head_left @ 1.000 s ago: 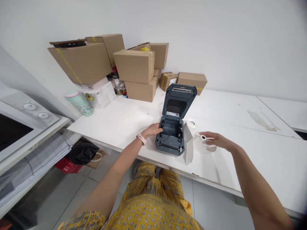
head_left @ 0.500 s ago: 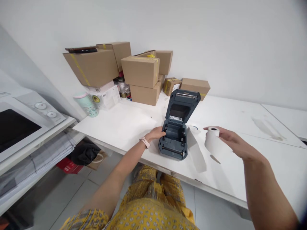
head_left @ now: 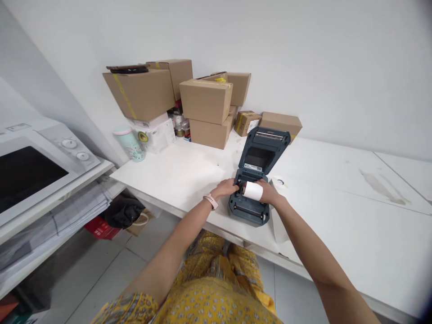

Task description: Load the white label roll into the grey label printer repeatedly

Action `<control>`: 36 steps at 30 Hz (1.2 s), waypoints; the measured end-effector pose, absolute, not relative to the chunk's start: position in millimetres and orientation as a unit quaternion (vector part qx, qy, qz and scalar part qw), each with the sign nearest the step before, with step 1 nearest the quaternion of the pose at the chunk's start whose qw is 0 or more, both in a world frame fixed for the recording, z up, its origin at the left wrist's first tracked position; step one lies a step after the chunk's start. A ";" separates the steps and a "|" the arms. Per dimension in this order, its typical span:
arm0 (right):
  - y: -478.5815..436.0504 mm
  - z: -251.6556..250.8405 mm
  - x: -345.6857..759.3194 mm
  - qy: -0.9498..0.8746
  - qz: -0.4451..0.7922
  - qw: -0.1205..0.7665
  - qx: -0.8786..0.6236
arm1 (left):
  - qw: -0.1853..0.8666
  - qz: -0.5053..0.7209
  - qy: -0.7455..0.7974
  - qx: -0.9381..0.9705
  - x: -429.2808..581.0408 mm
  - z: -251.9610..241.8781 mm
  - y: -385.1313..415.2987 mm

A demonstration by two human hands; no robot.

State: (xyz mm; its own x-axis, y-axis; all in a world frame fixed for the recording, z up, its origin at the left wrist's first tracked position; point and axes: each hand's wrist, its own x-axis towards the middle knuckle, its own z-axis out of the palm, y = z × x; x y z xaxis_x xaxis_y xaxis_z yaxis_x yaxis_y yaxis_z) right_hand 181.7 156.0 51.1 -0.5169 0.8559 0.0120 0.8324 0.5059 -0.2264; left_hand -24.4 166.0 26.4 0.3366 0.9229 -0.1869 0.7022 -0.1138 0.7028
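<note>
A dark grey label printer (head_left: 249, 215) stands on the white table with its lid (head_left: 265, 150) tilted up. My right hand (head_left: 269, 192) is closed on a white paper roll (head_left: 253, 191), which lies sideways inside the printer's open bay. My left hand (head_left: 227, 187) grips the printer's left wall, its fingertips over the edge close to the roll's left end. Most of the right fingers are hidden behind the roll and the lid hinge area. A strip of white paper (head_left: 278, 228) lies to the right of the printer, partly covered by my right forearm.
Cardboard boxes (head_left: 205, 101) are stacked against the wall behind the printer. A mint tumbler (head_left: 131, 145) and a white carton (head_left: 158, 135) stand at the table's left end. A microwave (head_left: 81, 143) sits on a shelf at the far left.
My right hand has carried the paper roll leftward from beside the printer into its open bay and turned it from upright to sideways. My left hand stays on the printer's left wall.
</note>
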 end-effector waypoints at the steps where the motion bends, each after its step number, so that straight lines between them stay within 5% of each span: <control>1: 156.5 49.9 182.6 -0.865 0.094 0.056 -0.490 | 0.367 0.151 0.558 0.729 -24.2 27.1 165.4; 7: 153.0 49.6 183.8 -0.878 0.107 0.063 -0.463 | 0.376 0.156 0.558 0.723 -24.2 30.6 163.0; 14: 115.5 40.6 180.7 -0.865 0.115 0.241 -0.426 | 0.378 0.156 0.552 0.726 -24.5 33.9 160.7; 21: 47.9 19.0 156.8 -0.827 0.027 0.324 -0.459 | 0.367 0.171 0.567 0.717 -22.2 35.3 153.2; 36: 25.5 3.1 151.8 -0.818 -0.012 0.374 -0.436 | 0.287 0.220 0.633 0.684 -11.0 34.8 127.1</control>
State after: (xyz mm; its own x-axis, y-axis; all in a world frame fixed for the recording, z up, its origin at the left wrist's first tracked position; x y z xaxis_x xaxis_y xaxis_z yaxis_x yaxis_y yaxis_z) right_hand 151.8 25.5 3.1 -0.3390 0.7050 0.6229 0.7224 0.6193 -0.3077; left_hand -11.0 127.1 34.8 0.1015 0.9929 -0.0619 0.7399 -0.0337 0.6719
